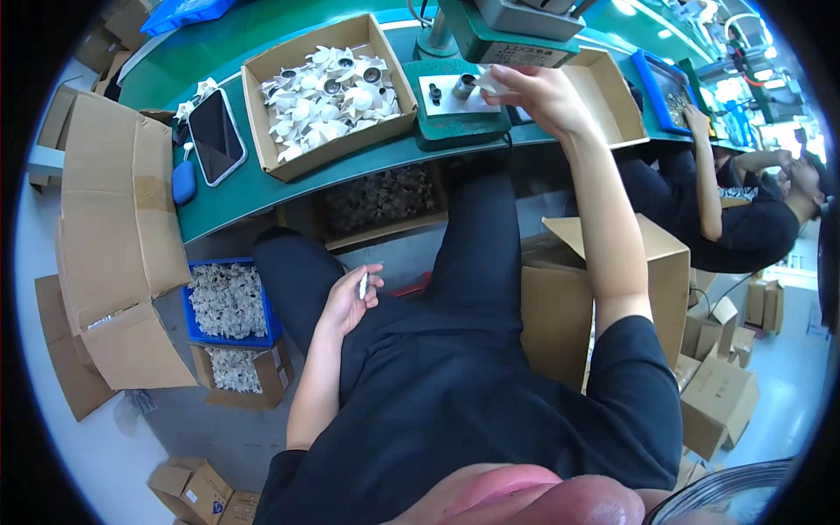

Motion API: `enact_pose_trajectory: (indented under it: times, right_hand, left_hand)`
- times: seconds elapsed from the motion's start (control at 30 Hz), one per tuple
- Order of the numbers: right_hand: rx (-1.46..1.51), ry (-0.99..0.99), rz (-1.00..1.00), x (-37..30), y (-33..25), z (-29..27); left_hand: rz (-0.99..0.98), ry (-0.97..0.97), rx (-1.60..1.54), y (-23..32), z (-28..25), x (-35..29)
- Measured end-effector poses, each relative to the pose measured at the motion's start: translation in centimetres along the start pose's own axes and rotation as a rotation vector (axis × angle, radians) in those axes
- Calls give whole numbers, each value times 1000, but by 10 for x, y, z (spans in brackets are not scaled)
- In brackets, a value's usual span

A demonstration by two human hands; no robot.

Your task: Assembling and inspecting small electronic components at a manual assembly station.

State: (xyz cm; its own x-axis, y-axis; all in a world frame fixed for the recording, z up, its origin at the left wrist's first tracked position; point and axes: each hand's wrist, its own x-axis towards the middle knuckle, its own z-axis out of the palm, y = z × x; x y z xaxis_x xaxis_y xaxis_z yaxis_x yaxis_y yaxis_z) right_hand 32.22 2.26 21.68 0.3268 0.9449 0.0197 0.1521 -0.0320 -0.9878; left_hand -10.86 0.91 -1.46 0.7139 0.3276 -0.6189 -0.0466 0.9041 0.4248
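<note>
My right hand (544, 98) is raised over the right side of a green bench press (462, 131), its thumb and fingers closed on a white plastic fan wheel (495, 82), blurred and partly hidden. Beside that hand, a metal cylinder (465, 85) and a small dark pin stand on the press's pale plate (448, 103). Low over my lap is my left hand (348, 299), fingers curled around a small white plastic piece (363, 285) whose exact kind I cannot make out. Left of the press, an open cardboard box (289, 168) holds many white fan wheels (328, 101), some with dark metal centers.
A phone (215, 140) and a blue case (184, 182) lie on the green bench (223, 206). A second carton (617, 105) stands right of the press. By my left leg sits a blue bin (273, 325) of white parts. A co-worker (735, 219) sits at right.
</note>
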Motion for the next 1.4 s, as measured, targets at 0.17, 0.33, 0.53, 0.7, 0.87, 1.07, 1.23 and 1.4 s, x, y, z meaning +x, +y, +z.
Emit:
enact_pose_trajectory:
  times: [0.17,0.33,0.53,0.7,0.87,1.07,1.23,1.4]
  right_hand:
    - [-96,-44,102,8,-3,15]
    - [-471,-75,176,6,-36,23]
    - [-463,-90,183,21,-8,3]
    - [-327,-117,426,30,-33,24]
    - [-82,-329,204,60,20,-25]
    - [-27,-115,228,34,-12,10]
    - [-344,369,-195,61,31,-15]
    - [-240,587,-429,68,60,1]
  left_hand:
    - [1,7,-18,-3,-1,0]
    - [-1,-1,-24,-3,-4,4]
    - [-40,-6,51,-3,-1,22]
    - [-44,-16,155,-10,14,36]
    - [-53,-22,285,-19,29,44]
    - [-1,119,215,-34,29,18]
    - [67,94,152,-35,27,18]
    - [68,105,185,-26,18,21]
